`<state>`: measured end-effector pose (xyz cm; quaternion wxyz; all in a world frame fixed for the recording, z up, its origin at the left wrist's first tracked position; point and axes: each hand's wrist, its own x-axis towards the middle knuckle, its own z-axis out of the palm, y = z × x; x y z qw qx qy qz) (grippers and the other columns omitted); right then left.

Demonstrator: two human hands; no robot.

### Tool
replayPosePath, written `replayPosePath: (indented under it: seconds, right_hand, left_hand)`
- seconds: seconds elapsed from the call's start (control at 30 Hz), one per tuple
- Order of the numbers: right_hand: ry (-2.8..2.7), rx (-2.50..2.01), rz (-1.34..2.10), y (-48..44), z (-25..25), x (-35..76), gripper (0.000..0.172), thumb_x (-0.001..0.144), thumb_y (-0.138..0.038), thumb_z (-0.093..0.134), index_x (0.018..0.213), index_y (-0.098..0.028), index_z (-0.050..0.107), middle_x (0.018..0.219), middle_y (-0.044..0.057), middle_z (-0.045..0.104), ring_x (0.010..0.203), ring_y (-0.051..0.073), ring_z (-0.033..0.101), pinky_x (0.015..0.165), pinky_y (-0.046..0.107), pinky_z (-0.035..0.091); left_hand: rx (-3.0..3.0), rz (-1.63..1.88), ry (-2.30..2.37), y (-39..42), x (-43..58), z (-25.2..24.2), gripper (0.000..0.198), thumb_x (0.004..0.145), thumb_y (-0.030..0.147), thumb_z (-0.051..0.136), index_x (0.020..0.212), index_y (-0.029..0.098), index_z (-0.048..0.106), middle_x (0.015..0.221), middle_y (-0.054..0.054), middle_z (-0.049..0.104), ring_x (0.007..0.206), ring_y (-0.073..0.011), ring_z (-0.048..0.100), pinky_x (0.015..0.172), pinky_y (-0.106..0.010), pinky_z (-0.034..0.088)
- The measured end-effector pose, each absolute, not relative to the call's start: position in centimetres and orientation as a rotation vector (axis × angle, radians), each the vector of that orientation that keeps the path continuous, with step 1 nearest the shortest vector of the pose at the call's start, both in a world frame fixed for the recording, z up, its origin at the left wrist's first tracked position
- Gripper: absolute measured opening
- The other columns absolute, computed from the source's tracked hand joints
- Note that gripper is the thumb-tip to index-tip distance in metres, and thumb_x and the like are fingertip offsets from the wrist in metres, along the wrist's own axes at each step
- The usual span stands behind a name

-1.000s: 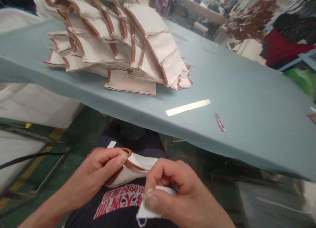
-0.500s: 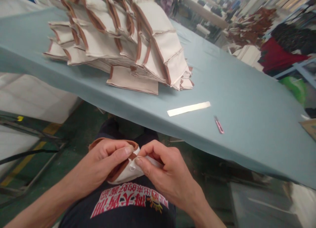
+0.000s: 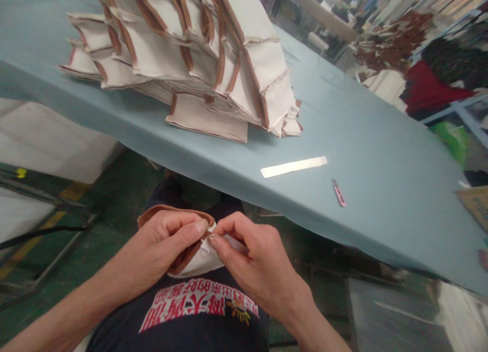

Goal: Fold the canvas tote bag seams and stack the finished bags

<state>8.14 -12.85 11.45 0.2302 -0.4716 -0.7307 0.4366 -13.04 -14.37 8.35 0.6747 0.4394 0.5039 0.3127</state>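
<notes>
White, creased sheeting (image 3: 53, 138) bulges at the left, under the near edge of the blue-green table (image 3: 381, 169). On the table's left half, a pile of cream fabric pieces (image 3: 163, 62) with brown edging leans in overlapping layers. In front of the table's near edge, over dark printed clothing (image 3: 175, 326), the left hand (image 3: 163, 240) pinches the brown border of a cream piece (image 3: 208, 260) between thumb and fingers. The right hand (image 3: 253, 250), equally in front of the table, presses thumb and forefinger on white material at that border; whether this is a separate scrap, I cannot tell. Toward the table's near edge lies a pale strip (image 3: 294, 167), then pink-handled snips (image 3: 339, 194). Beyond the table's far side, at right, sits red cloth (image 3: 425, 87).
</notes>
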Motion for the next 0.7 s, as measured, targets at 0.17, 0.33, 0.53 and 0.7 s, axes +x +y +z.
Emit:
replayPosePath:
  seconds: [0.17,0.33,0.53,0.7]
  right_hand:
    - [-2.050,-1.384,1.198,-12.7,11.9,7.9,0.010,0.105,-0.030,0.071,0.097,-0.024,0.071,0.070,-0.005,0.065,0.060,0.013,0.054,0.062,0.026,0.035]
    - [-2.078,-1.515,1.295,-12.1,12.6,7.7,0.014,0.104,-0.031,0.076,0.096,-0.024,0.067,0.077,-0.004,0.071,0.066,0.015,0.060,0.066,0.028,0.035]
    - [-1.878,-1.464,1.608,-11.3,11.6,7.9,0.023,0.101,-0.037,0.081,0.090,-0.023,0.067,0.071,-0.007,0.062,0.064,0.013,0.053,0.061,0.027,0.034]
    - [-1.762,-1.378,1.736,-11.2,10.9,8.3,0.025,0.098,-0.038,0.083,0.089,-0.023,0.065,0.065,-0.009,0.056,0.060,0.011,0.046,0.056,0.025,0.030]
  left_hand:
    - [0.992,0.681,1.102,-14.1,-12.8,8.9,0.053,0.095,0.065,0.072,0.067,0.021,0.062,0.055,0.008,0.041,0.048,-0.0091,0.031,0.043,-0.020,0.022]
    - [1.018,0.657,1.134,-14.5,-12.7,9.2,0.055,0.095,0.067,0.068,0.066,0.022,0.058,0.055,0.009,0.038,0.050,-0.0095,0.030,0.045,-0.021,0.023]
    - [1.159,0.717,1.254,-14.8,-12.8,9.0,0.054,0.098,0.062,0.064,0.061,0.023,0.056,0.055,0.007,0.038,0.051,-0.0108,0.031,0.045,-0.023,0.023]
    - [1.236,0.740,1.275,-14.9,-12.6,9.5,0.056,0.099,0.060,0.062,0.058,0.023,0.052,0.055,0.005,0.040,0.051,-0.0120,0.035,0.045,-0.024,0.028]
